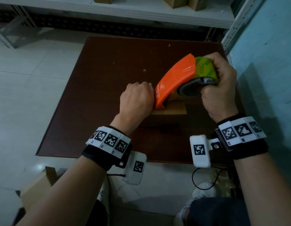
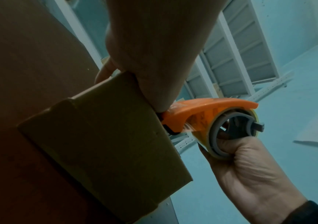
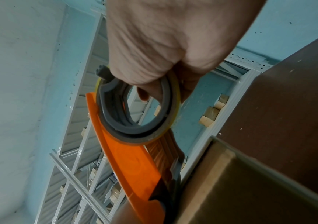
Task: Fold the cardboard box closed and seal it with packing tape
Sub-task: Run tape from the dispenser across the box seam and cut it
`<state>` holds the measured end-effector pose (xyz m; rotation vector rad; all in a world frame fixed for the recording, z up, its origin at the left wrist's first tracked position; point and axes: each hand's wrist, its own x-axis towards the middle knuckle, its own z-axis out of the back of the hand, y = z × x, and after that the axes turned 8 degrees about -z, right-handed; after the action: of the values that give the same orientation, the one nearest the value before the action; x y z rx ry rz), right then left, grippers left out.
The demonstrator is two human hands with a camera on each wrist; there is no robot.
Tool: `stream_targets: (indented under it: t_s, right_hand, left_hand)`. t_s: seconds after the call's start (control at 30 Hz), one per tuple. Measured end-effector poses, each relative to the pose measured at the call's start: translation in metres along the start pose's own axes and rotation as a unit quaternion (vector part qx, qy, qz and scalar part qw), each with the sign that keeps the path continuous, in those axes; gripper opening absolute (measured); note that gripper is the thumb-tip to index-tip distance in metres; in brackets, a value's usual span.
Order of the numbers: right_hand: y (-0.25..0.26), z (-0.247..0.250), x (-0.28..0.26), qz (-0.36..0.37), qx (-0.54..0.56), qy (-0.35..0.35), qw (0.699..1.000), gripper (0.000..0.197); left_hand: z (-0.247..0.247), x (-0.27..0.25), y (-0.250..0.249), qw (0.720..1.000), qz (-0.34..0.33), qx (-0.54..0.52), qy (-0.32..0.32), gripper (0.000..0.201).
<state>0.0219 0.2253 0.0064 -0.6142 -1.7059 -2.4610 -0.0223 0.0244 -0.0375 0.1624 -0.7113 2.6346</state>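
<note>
Taping the closed box
Left hand (image 1: 135, 98) grips cardboard box (image 1: 170, 111); right hand (image 1: 220, 88) clutches tape dispenser (image 1: 174, 80) beside it; a weak hold could skew the strip.

L hand (image 1: 136, 98): knuckles up, fingers curled down over far side of cardboard box (image 1: 170, 111), thumb side against the orange tape dispenser (image 1: 172, 80); forearm runs in from lower left, wrist w/ black strap + marker band. R hand (image 1: 221, 88): raised, fingers (image 3: 144, 94) hooked through the dispenser's roll core, thumb over the roll; forearm from lower right, same strap + markers. Hands near each other, not touching.
</note>
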Motion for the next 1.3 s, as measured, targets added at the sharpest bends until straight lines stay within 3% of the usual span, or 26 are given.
stream_targets:
  t_s: [0.27,0.43,0.7,0.77,0.83,0.93,1.1,1.3]
  right_hand:
    - [-0.002,0.000,0.002,-0.007,0.009,-0.005,1.000,0.030]
    - [0.000,-0.005,0.005,0.009,0.006,-0.005,1.000,0.026]
    - [0.005,-0.023,-0.005,0.014,0.008,-0.001,1.000,0.024]
    - [0.005,-0.025,-0.005,0.018,0.008,-0.001,1.000,0.024]
    - [0.004,-0.025,-0.004,0.016,0.014,0.001,1.000,0.024]
    - [0.003,-0.026,-0.002,0.015,0.023,0.003,1.000,0.023]
    - [0.001,-0.027,-0.001,0.009,0.022,0.005,1.000,0.024]
    - [0.000,-0.026,0.000,0.011,0.017,0.002,1.000,0.026]
  left_hand:
    - [0.007,0.001,-0.003,0.998,0.041,-0.045,0.031,0.057]
    - [0.012,0.002,0.007,0.997,0.017,-0.048,0.059,0.056]
    - [0.034,0.005,0.018,0.988,0.035,-0.047,0.142,0.049]
    - [0.032,0.008,0.022,0.985,0.072,-0.084,0.129,0.048]
    - [0.033,0.009,0.020,0.974,0.137,-0.164,0.070,0.050]
    - [0.030,0.011,0.021,0.977,0.139,-0.165,-0.004,0.058]
    - [0.019,0.011,0.026,0.982,0.146,-0.103,0.052,0.063]
    - [0.020,0.009,0.024,0.992,0.114,-0.044,0.032,0.059]
